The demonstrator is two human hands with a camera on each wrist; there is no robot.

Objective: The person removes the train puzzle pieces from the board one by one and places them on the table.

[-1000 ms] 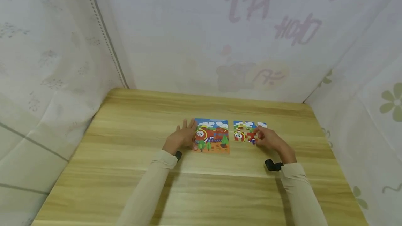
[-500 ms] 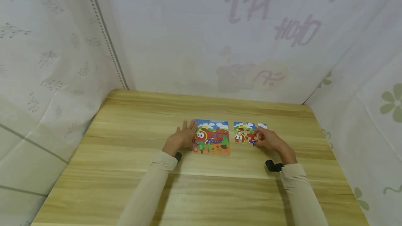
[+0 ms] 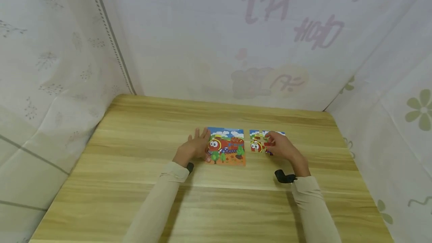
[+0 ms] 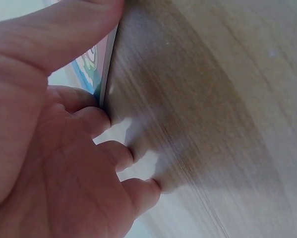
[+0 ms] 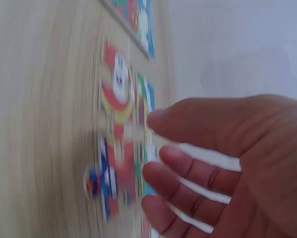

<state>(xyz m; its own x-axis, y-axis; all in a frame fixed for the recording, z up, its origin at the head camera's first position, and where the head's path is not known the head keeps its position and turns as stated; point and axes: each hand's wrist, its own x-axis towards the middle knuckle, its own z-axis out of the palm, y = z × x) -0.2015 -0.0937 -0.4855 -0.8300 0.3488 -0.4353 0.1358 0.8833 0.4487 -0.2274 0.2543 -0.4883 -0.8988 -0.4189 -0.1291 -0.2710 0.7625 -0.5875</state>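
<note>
A square picture card [image 3: 227, 145] with a red cartoon train lies flat on the table. My left hand [image 3: 193, 147] rests at its left side with fingers extended; in the left wrist view the thumb [image 4: 74, 37] and fingertips touch the card's edge and the tabletop. Right of the card lie several jigsaw pieces of the same train picture, partly put together, among them a piece with the train's eyes [image 3: 255, 146]. Over their right part hovers my right hand [image 3: 283, 147]. In the right wrist view its thumb and fingers stand apart, bent loosely, with nothing visible between them. They hide some pieces.
The wood-grain table [image 3: 216, 209] reaches to a pale patterned cloth [image 3: 189, 40] at the back, with cloth hanging at both sides too. A small black camera [image 3: 284, 176] sits at the right wrist.
My right hand has shifted left, from the right end of the jigsaw pieces to over their middle. The left hand stays at the card's edge. The head view has moved slightly.
</note>
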